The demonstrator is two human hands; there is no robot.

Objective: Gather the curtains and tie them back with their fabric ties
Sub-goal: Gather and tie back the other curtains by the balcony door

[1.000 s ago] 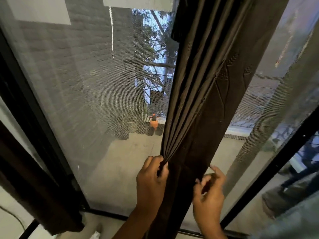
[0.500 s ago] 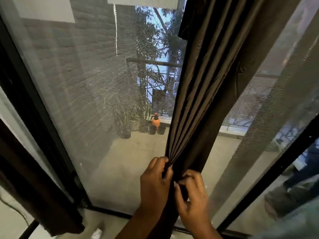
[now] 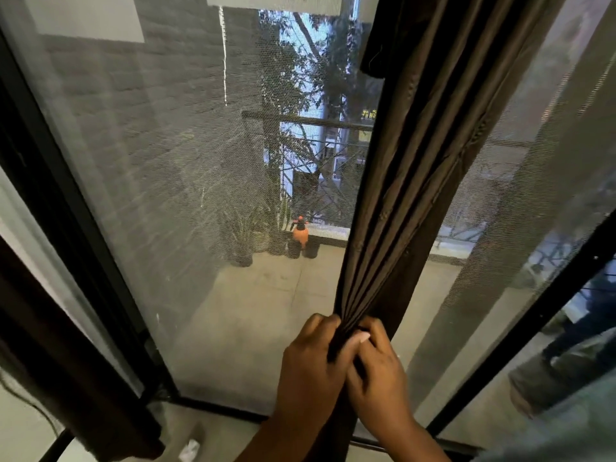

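A dark brown curtain [image 3: 413, 181] hangs from the top right down to the lower middle, bunched into narrow pleats in front of a mesh-screened window. My left hand [image 3: 308, 368] grips the gathered pleats from the left. My right hand [image 3: 378, 368] grips the same bundle from the right, touching the left hand. Below the hands the curtain is mostly hidden by my arms. A second dark curtain [image 3: 66, 378] hangs at the far left, by the window frame. I see no fabric tie.
The mesh screen [image 3: 173, 168] fills the view, with black frame bars at left [image 3: 76, 235] and lower right [image 3: 520, 348]. Outside are a balcony floor, potted plants [image 3: 245, 241] and an orange sprayer [image 3: 300, 231]. A small white scrap [image 3: 189, 451] lies on the floor.
My right hand has swept the loose right part of the curtain leftward and now meets the left hand on the pleats. The bundle is narrower, and more window shows to its right.
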